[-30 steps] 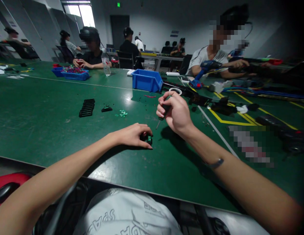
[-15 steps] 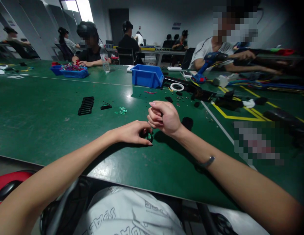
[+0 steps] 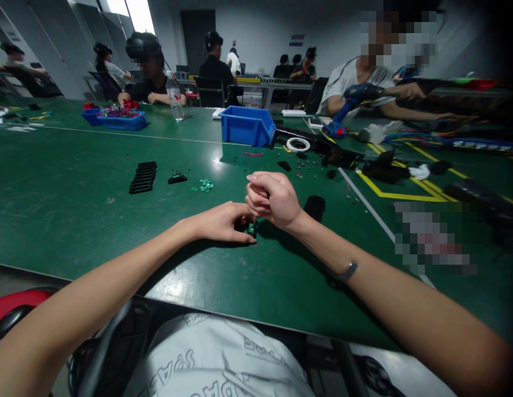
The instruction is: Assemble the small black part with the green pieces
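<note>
My left hand (image 3: 221, 221) rests on the green table, its thumb and fingers pinching a small black part with a green circuit board (image 3: 251, 229). Just above that part, my right hand (image 3: 277, 202) is curled round a screwdriver; the fingers hide most of the handle, and the tip is out of sight. Further left lie a loose pile of small green boards (image 3: 206, 186), a black piece with green bits on it (image 3: 177, 178) and a neat row of black bars (image 3: 143, 177). A dark block (image 3: 315, 208) lies behind my right wrist.
Beyond my hands stand a blue bin (image 3: 244, 127) and a white ring (image 3: 298, 144). Small dark bits lie scattered nearby. Blue trays (image 3: 124, 122) of red parts and a water bottle (image 3: 175, 103) are far left. At right, a person works beside a blue power drill (image 3: 341, 113).
My right hand has come down and left towards the small part, turning so that the screwdriver shaft no longer shows. My left hand keeps its pinch in about the same place.
</note>
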A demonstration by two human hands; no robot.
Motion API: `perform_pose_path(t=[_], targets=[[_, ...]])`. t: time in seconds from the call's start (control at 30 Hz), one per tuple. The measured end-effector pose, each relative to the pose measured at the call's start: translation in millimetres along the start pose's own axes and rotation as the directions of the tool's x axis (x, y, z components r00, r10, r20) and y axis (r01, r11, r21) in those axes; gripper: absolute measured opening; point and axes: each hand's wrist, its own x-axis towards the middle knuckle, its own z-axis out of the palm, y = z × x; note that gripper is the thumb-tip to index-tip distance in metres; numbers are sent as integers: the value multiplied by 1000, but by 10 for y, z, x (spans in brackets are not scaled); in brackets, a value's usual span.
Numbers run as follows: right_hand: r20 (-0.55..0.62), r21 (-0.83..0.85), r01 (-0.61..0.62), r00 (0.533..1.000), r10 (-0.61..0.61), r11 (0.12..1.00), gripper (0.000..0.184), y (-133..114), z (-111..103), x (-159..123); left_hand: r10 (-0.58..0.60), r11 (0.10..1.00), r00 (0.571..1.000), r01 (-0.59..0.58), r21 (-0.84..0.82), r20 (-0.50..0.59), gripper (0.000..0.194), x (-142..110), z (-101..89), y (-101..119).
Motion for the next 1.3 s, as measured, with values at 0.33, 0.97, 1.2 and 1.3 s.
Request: perform_pose_path(t=[0.33, 0.97, 1.2, 1.3], targets=[[-5, -37, 13, 1000, -13, 999, 42, -5, 4, 0, -16, 1000, 1000, 16, -9, -6, 31, 3, 7, -7], [16, -53, 39, 999, -38, 998, 41, 17, -9, -14, -43, 999, 999, 43, 19, 13, 32, -6, 12, -22], [3, -75, 29, 1000, -29, 997, 42, 8, -5, -21, -34, 999, 999, 34, 8, 16, 32, -10, 9, -26], [7, -71, 25, 1000, -24, 997, 41, 1, -11, -25, -45, 999, 999, 45, 10, 20, 33, -11, 5, -18]])
